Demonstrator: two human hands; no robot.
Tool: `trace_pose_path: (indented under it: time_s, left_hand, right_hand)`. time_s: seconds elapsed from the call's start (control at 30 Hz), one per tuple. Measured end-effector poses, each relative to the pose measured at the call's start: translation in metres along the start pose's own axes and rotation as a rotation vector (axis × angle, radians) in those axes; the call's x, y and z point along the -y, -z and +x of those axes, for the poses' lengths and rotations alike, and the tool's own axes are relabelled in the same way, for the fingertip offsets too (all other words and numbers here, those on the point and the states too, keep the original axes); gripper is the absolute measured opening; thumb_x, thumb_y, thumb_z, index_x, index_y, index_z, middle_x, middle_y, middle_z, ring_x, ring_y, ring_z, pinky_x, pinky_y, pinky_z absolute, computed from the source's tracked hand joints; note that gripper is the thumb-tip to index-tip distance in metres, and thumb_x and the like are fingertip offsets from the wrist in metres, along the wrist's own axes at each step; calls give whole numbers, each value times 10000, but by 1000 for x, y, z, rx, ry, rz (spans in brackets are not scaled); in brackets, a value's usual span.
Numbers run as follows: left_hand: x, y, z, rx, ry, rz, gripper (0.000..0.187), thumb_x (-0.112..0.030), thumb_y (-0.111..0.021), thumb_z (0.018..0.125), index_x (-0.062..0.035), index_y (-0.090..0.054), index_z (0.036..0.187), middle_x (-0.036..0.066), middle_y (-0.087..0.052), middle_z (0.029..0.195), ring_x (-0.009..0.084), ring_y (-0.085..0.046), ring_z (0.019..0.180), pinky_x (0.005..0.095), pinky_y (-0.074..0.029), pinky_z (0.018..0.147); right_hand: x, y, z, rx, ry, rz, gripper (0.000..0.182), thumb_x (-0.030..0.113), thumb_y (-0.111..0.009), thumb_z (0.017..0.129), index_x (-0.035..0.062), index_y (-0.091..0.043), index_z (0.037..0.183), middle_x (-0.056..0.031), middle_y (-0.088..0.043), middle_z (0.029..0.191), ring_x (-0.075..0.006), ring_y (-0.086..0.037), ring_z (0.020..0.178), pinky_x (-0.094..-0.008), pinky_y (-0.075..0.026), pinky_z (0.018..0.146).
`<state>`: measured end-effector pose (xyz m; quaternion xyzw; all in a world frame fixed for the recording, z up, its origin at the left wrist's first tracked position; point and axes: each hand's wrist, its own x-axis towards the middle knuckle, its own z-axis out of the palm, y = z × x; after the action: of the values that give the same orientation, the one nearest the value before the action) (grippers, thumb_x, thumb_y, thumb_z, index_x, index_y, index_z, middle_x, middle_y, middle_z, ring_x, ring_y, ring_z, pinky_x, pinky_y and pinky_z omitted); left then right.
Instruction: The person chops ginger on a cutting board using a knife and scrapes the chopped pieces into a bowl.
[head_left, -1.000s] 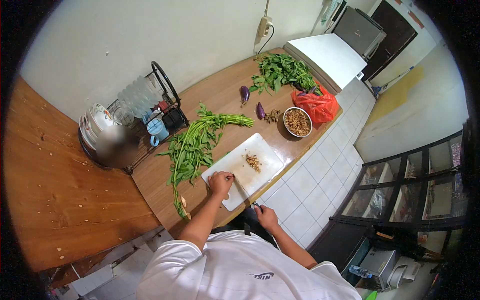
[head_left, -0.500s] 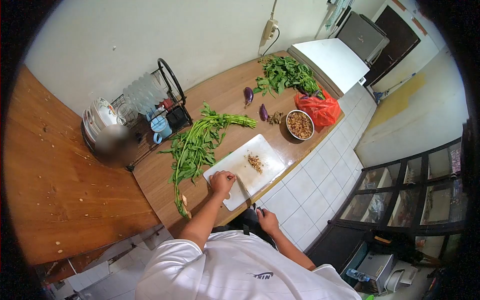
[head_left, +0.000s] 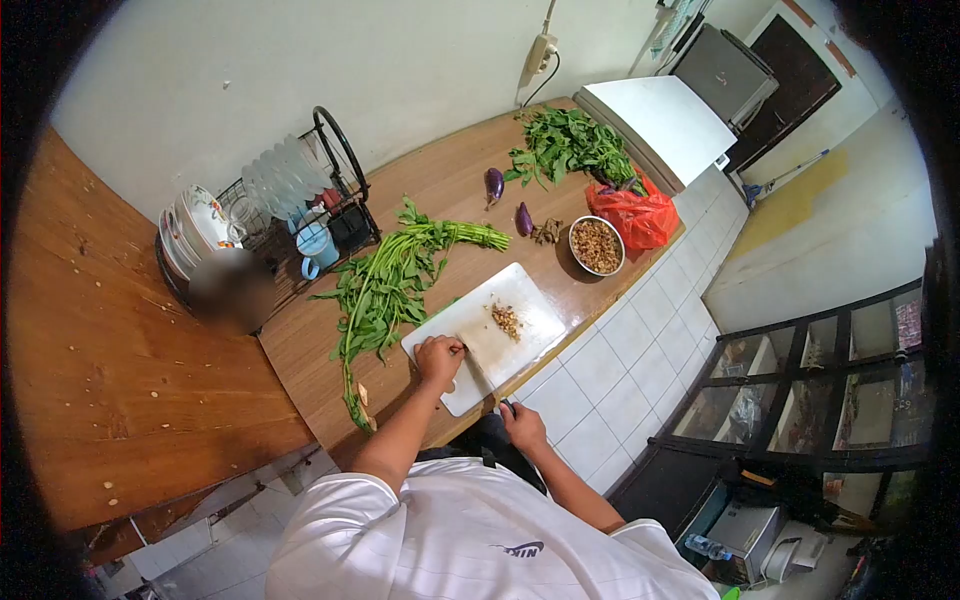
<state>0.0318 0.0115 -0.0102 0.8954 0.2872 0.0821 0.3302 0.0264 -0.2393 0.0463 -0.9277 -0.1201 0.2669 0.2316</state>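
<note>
On the white cutting board (head_left: 450,398), my left hand (head_left: 440,362) is closed with its fingertips pinched around a small brownish piece, mostly hidden. My right hand (head_left: 523,428), at the board's near edge, wraps around the dark handle of a knife (head_left: 483,373). Its blade reaches across the board, close to my left fingertips. Beyond the blade lies a small heap of chopped brown bits (head_left: 506,321). A bowl of similar brown pieces (head_left: 597,246) stands farther right on the wooden table (head_left: 430,185).
A bunch of leafy greens (head_left: 385,285) lies left of the board. Farther back are two eggplants (head_left: 494,184), more greens (head_left: 570,148) and a red plastic bag (head_left: 640,218). The dish rack (head_left: 345,170) holds plates, glasses and a blue mug (head_left: 316,247).
My right hand and the knife have shifted slightly up and left, towards the board. My left hand stays pinched at about the same spot. The view has moved a little.
</note>
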Motion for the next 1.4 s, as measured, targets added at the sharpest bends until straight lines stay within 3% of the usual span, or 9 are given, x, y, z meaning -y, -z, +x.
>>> trace_pose_path:
  time_s: [0.2,0.43,0.57,1.4]
  left_hand:
    - [2,2,0,-11,-1,6,84,-238,-813,778,-196,-809,851,-36,-743,865,223,-660,946,423,-407,885]
    - [5,3,-9,-37,-85,-51,110,-240,-799,813,-183,-805,907,-21,-742,917,235,-654,957,423,-431,893]
    - [8,-5,-7,-107,-102,-66,65,-201,-808,793,-181,-796,853,-25,-723,856,226,-638,940,413,-403,881]
    - [6,-3,-6,-45,-61,-54,76,-186,-805,769,-156,-781,835,-7,-728,862,249,-644,940,426,-428,887]
  right_hand:
    - [17,5,1,-39,19,-34,537,549,-525,1024,44,-706,998,-263,-715,869,-471,-694,872,-554,-542,759]
    - [-19,-2,-22,-21,7,-16,501,496,-558,1023,19,-673,918,-268,-688,818,-486,-672,811,-557,-521,722]
    - [-13,0,-15,-13,-1,-15,502,493,-556,1024,18,-676,916,-272,-687,827,-487,-672,816,-552,-523,724]
    - [-2,8,-7,22,19,-59,517,526,-535,1020,38,-696,965,-274,-707,862,-481,-692,868,-563,-545,758]
